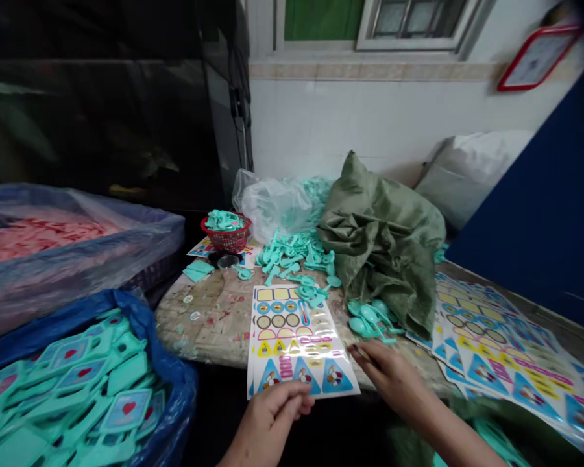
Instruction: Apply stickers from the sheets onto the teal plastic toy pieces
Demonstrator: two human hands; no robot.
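A sticker sheet (296, 344), printed with yellow squares, round dials, a thermometer and blue triangles, lies at the table's front edge with another sheet under it. My left hand (277, 415) is at its lower edge, fingers curled together; whatever they hold, if anything, is hidden. Just off the sheet's right side, my right hand (387, 370) is closed in a pinch, and what is in it is too small to name. Beyond that hand lie several teal toy spoons (370, 318). More teal plastic pieces (296, 250) are heaped behind the sheet.
A green woven sack (384, 227) stands behind the spoons. Stacked sticker sheets (496, 350) lie at the right. A red basket (228, 241) of teal pieces sits at the back left. On the left are a blue bag (175, 389) of stickered teal pieces and a pink-filled bag (141, 227).
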